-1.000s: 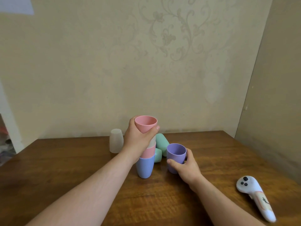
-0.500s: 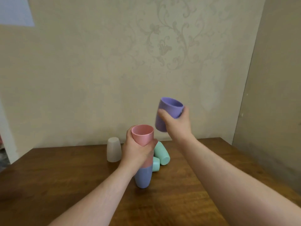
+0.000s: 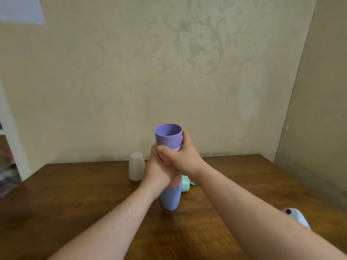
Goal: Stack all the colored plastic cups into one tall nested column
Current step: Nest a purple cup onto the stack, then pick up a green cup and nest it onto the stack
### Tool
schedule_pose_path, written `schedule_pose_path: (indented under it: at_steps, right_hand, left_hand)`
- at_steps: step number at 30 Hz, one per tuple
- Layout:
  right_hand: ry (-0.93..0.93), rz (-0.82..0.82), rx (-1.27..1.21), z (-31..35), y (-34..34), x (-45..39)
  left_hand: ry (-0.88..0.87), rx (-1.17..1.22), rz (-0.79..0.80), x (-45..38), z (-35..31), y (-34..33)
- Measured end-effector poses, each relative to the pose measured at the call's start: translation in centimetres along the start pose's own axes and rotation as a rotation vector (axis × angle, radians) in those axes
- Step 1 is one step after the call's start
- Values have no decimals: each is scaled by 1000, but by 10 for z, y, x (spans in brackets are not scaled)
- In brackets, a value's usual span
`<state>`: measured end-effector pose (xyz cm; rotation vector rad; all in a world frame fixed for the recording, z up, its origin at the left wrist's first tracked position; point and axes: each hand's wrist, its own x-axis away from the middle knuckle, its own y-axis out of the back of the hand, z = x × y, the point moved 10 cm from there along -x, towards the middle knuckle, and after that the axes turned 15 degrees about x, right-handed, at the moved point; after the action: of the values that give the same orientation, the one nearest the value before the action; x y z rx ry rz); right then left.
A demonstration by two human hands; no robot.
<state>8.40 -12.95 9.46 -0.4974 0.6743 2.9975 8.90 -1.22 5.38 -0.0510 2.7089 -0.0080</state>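
Note:
A nested column of cups stands upright on the wooden table [image 3: 75, 199]. Its bottom cup is blue [image 3: 170, 197], with pink cups above it mostly covered by my hands. A purple cup [image 3: 168, 136] sits on top, mouth up, pushed into the pink cup below. My right hand [image 3: 183, 156] wraps the purple cup's lower part. My left hand [image 3: 159, 169] grips the column's middle. Behind the column lie mint green cups [image 3: 186, 182] on their sides, partly hidden. A frosted white cup [image 3: 136, 166] stands upside down to the left, near the wall.
A white handheld controller [image 3: 296, 218] lies on the table at the right, partly behind my right forearm. The wall runs close behind the cups, and a side wall closes the right.
My right hand lifted the purple cup from the table, carried it over the column and lowered it into the top pink cup. My left hand stayed on the column.

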Motion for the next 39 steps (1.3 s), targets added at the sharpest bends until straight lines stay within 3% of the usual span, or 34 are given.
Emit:
schedule_pose_path:
  at_steps: [3, 6, 9, 11, 13, 20, 25, 29, 35, 39]
  right_hand:
    - [-6, 10, 74, -21, -8, 6]
    - [-26, -34, 131, -47, -5, 10]
    - [-49, -107, 123, -60, 13, 9]
    - [-47, -160, 120, -66, 30, 9]
    - [-47, -183, 107, -73, 44, 9]
    - [-37, -206, 52, -86, 54, 10]
    - [47, -135, 43, -73, 30, 16]
    - [43, -129, 6, -82, 13, 19]
    - [22, -203, -41, -89, 3, 23]
    - [32, -192, -59, -86, 0, 24]
  left_hand:
    - [53, -60, 171, 7, 19, -3]
    - [187, -266, 368, 26, 66, 10]
    - [197, -430, 203, 21, 97, 43]
    - [211, -365, 3, 16, 100, 55]
    - [233, -371, -84, 13, 101, 52]
    - [314, -494, 14, -8, 127, 26]
    - [252, -258, -171, -8, 117, 41]
    - [206, -225, -264, -8, 94, 74]
    - [-106, -832, 146, -10, 42, 59]
    - [-223, -1068, 273, -7, 28, 33]
